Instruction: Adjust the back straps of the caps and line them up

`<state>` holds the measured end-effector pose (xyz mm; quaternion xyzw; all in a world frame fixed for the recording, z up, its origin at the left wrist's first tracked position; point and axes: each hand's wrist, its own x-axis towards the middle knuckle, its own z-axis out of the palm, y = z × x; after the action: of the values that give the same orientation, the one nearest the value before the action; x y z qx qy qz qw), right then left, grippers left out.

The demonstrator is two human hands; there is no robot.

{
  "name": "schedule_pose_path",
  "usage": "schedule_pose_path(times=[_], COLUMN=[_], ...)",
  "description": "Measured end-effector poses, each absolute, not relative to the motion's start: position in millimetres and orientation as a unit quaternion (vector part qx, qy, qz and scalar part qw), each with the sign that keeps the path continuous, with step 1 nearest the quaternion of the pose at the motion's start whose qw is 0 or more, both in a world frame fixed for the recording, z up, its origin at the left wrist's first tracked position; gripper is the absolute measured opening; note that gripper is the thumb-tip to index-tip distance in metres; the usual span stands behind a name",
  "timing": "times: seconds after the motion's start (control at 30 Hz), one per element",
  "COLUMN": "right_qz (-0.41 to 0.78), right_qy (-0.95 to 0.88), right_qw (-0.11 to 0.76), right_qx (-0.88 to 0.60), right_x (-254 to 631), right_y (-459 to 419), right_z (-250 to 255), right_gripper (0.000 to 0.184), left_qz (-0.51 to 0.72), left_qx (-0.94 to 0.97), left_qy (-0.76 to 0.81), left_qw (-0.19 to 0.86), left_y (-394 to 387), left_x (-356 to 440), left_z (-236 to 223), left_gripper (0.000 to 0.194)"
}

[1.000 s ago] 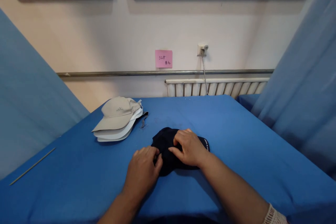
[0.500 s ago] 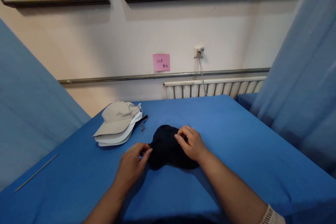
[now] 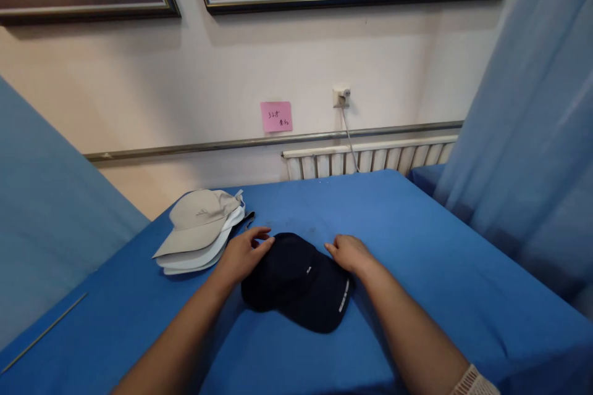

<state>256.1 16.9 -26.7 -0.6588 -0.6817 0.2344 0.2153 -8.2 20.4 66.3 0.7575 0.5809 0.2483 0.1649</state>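
Note:
A navy baseball cap (image 3: pixel 296 284) lies on the blue cloth-covered table in front of me, its brim turned toward the lower right. A small light mark shows on its front and pale lettering runs along the brim edge. My left hand (image 3: pixel 248 254) grips the crown's left side, thumb on the fabric and fingers partly behind it. At the far right side, where crown meets brim, my right hand (image 3: pixel 351 254) is curled against the cap; its fingertips are mostly hidden. Left of the cap is a stack of caps (image 3: pixel 197 228), a beige one on top of white ones, with a dark strap poking out.
A thin stick (image 3: pixel 44 333) lies on the blue table cover (image 3: pixel 417 247) at the left. Blue curtains (image 3: pixel 519 105) hang on both sides. Behind the table are a radiator (image 3: pixel 370 159), a rail, a pink note (image 3: pixel 277 116) and a plugged-in socket (image 3: pixel 341 97).
The navy cap has turned so its brim and markings now face me. My left hand has moved up along the crown, and my right hand from its top to its far right side.

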Motion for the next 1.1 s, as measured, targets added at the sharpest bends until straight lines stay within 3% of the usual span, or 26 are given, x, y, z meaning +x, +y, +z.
schedule_pose_path(times=[0.1,0.2,0.43,0.8,0.97,1.1], right_qz=[0.341,0.43,0.309,0.393,0.302,0.314], right_qy=[-0.687,-0.672,-0.674,-0.589,-0.662,-0.703], right_qw=[0.168,0.165,0.417,0.526,0.429,0.381], right_qx=[-0.619,-0.58,-0.526,-0.471,-0.536,-0.512], right_x=[259,258,232,218,230,225], right_y=[13,9,-1,6,-4,-6], right_z=[-24,-21,-8,-16,-1,-5], right_gripper=[0.043,0.04,0.02,0.02,0.028,0.016], left_qz=[0.239,0.227,0.244,0.248,0.261,0.253], left_qx=[0.755,0.762,0.77,0.77,0.761,0.759], left_qy=[0.569,0.559,0.548,0.555,0.562,0.567], left_qw=[0.222,0.234,0.218,0.192,0.191,0.197], left_y=[32,35,39,34,32,31], left_x=[-7,-8,0,14,14,14], left_z=[69,70,71,71,70,71], left_gripper=[0.041,0.038,0.038,0.039,0.039,0.04])
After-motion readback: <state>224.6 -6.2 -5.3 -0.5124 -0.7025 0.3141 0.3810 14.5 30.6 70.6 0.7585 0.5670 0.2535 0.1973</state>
